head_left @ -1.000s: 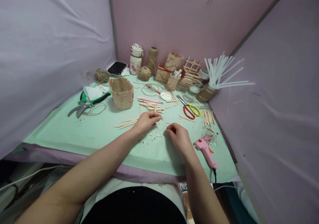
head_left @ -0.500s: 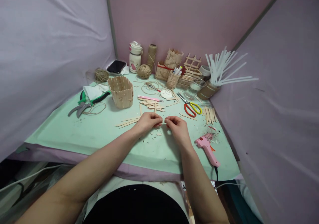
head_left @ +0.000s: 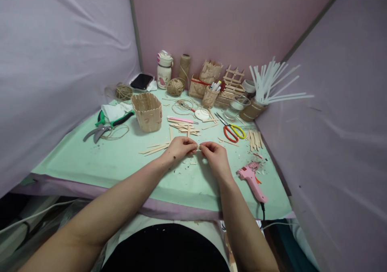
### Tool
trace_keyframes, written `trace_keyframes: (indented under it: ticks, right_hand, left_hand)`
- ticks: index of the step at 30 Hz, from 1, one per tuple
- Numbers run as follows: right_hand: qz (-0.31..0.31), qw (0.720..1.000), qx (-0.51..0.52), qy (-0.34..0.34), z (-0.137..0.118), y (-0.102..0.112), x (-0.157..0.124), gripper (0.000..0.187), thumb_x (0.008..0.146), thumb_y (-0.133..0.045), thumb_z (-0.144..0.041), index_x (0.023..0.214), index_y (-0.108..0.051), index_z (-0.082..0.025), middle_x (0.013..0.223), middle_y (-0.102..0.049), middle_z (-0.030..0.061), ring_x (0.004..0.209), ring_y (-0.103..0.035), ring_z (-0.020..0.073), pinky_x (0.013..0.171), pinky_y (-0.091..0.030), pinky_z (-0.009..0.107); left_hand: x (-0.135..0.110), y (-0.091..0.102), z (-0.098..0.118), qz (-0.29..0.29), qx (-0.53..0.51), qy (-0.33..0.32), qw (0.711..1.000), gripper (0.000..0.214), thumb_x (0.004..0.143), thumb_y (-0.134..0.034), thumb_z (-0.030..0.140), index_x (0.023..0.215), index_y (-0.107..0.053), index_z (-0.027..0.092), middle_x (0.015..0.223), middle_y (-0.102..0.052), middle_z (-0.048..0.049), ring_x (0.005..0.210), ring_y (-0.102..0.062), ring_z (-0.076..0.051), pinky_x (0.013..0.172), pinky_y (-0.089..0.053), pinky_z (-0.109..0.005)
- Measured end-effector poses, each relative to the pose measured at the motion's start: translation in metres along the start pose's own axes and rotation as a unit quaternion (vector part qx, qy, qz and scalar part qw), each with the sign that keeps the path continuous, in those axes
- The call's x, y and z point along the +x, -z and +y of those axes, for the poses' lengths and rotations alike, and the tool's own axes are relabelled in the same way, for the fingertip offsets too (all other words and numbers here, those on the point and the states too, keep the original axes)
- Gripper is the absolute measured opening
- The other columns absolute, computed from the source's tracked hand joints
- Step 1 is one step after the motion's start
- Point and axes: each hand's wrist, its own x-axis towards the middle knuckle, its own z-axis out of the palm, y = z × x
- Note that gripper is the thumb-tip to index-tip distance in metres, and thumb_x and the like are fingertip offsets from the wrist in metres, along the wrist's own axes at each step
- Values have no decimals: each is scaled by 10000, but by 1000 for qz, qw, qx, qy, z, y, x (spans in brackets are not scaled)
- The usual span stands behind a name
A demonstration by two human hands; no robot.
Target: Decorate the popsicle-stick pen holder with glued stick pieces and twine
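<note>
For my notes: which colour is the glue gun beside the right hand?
The glue gun is pink, seen best in the head view.

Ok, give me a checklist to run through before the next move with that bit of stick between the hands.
1. Grip: the left hand and the right hand both pinch the stick piece just above the mat: ok.
2. State of the piece: mostly hidden by the fingers: cannot tell.
3. Glue gun: lies on the mat, close beside the right wrist, touching neither hand: ok.
4. Glue gun hot or cold: cannot tell.
5. Scissors: flat on the mat beyond the right hand, apart from it: ok.
6. Mat under the hands: strewn with small wood chips: not ok.
</note>
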Motion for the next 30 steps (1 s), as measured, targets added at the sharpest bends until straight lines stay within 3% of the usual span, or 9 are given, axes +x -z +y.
trace_keyframes:
  ticks: [30]
  right_hand:
    - [15,1000,-13,-3,-5,-2,-4,183,705,-661,-328,764,-692,-158,692,-669,31,625,-562,152,627,-444,279]
  left_hand:
    - [-3,-2,0,-14,-35,5,999,113,663,-725,191,697,-683,92,605,-650,-44,566,-566,-94,604,-481,-234]
